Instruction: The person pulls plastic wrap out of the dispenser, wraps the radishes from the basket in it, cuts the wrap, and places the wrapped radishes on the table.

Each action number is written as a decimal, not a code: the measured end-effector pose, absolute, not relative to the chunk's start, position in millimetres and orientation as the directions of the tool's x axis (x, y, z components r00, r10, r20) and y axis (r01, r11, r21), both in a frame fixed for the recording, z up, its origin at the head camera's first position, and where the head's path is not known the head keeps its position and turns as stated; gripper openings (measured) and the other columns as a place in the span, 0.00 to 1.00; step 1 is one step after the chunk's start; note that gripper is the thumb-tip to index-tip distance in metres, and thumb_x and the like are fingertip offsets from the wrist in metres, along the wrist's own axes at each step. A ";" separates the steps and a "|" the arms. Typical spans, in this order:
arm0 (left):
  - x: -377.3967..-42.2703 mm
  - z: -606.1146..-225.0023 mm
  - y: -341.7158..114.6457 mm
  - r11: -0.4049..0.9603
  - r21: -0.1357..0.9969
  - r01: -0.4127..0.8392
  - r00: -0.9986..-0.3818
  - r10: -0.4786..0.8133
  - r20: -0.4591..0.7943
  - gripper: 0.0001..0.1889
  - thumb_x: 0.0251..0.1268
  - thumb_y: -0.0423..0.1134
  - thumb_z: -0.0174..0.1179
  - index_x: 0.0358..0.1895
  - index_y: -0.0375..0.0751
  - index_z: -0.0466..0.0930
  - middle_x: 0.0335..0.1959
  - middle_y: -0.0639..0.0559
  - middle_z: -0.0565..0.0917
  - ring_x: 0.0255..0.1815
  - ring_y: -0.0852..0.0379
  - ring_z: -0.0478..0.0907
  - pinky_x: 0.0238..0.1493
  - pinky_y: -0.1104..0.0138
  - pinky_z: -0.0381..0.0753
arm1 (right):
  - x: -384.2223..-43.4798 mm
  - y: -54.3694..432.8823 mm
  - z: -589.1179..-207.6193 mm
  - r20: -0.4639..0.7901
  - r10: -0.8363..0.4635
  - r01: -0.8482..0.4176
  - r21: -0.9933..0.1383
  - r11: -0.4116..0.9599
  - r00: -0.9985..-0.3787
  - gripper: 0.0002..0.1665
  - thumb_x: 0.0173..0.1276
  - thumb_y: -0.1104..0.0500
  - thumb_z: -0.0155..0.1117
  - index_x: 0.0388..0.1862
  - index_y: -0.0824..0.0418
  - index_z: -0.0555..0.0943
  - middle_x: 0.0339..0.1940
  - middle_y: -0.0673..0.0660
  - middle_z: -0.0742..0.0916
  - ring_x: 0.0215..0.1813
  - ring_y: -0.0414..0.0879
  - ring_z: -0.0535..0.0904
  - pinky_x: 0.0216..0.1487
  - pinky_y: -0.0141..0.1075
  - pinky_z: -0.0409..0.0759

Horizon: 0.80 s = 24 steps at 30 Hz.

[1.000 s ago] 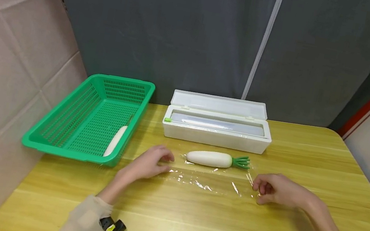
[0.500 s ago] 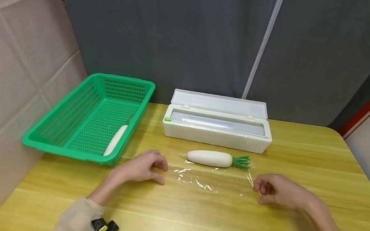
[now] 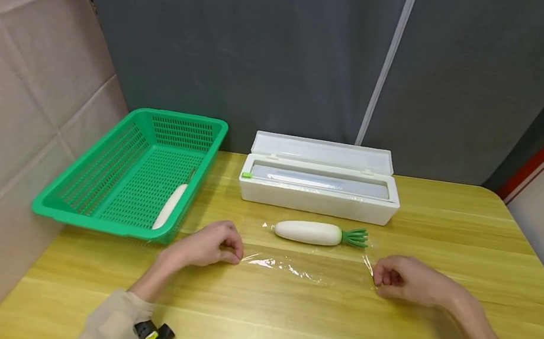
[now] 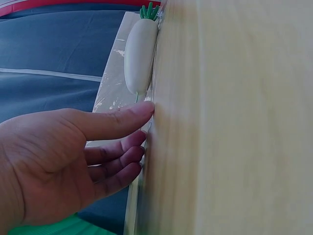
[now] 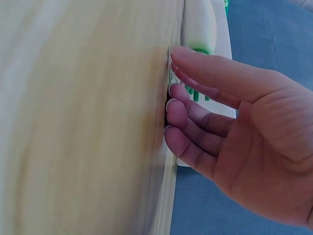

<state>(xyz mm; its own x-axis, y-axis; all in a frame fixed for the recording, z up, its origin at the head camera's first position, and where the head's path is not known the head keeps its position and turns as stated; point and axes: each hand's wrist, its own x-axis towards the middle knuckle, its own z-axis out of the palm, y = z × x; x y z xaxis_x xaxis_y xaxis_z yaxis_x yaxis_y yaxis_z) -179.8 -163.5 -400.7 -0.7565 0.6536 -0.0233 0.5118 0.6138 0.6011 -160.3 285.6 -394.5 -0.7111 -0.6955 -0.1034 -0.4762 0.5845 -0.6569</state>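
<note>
A white radish with a green leafy top lies crosswise on a sheet of clear plastic wrap, which is spread flat on the wooden table. My left hand pinches the near left corner of the wrap, and creases run from its fingertips. At the near right corner my right hand pinches the wrap between thumb and forefinger, pulling a shiny fold. In the left wrist view, the radish lies just beyond my thumb tip. The right wrist view has the radish's leafy end partly hidden behind my fingers.
Behind the radish stands a white plastic wrap dispenser, its lid raised and a roll inside. On the left, a green basket holds another white radish. A dark curtain hangs at the table's back edge.
My left hand has drawn back slightly to the left, and its spread thumb and fingers have come together on the wrap's corner. My right hand has stayed almost still.
</note>
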 end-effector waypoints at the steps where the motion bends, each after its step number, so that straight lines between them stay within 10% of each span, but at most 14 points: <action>1: -179.9 -400.9 -163.4 0.616 0.600 0.511 -0.758 0.652 -0.025 0.05 0.63 0.33 0.70 0.31 0.46 0.86 0.31 0.61 0.79 0.39 0.58 0.74 0.44 0.64 0.76 | -160.3 285.9 -394.8 -0.096 -0.700 -0.485 -0.654 0.581 -0.707 0.07 0.68 0.62 0.70 0.34 0.52 0.79 0.27 0.41 0.76 0.31 0.34 0.72 0.31 0.30 0.72; 24: -177.4 -386.0 -166.3 0.584 0.662 0.470 -0.781 0.624 0.004 0.03 0.66 0.31 0.67 0.35 0.37 0.84 0.30 0.53 0.84 0.32 0.60 0.78 0.36 0.68 0.81 | -159.7 294.0 -380.0 -0.081 -0.675 -0.470 -0.657 0.589 -0.733 0.05 0.74 0.58 0.65 0.36 0.51 0.81 0.31 0.41 0.81 0.34 0.34 0.74 0.35 0.31 0.74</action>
<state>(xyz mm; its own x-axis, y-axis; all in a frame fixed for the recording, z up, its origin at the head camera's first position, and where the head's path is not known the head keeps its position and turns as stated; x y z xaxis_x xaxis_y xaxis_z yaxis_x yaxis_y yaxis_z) -177.4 -166.3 -386.0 -0.7815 0.6239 0.0038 0.4695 0.5840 0.6622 -159.7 294.0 -380.0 -0.7335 -0.6749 -0.0808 -0.4700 0.5895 -0.6570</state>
